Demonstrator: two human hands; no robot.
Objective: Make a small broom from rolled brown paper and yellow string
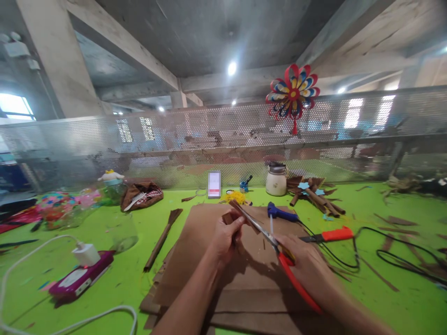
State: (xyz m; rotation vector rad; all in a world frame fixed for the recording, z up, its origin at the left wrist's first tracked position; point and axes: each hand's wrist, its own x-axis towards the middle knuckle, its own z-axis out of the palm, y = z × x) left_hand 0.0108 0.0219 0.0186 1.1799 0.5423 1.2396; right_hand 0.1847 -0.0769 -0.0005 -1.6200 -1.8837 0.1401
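The left hand [227,232] pinches brown paper [226,217], the right hand [303,258] grips scissors [282,258], so slipping blades [261,230] might nick near fingers [238,224].

Green tabletop [117,281], brown paper sheets [197,237], purple power strip [84,278], white jar [275,182], paper roll [160,244]

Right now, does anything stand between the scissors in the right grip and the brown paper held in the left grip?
Nothing visible does: the scissors in the right grip overlap the brown paper in the left grip in this view. The blue tool lies to the right, not between them.
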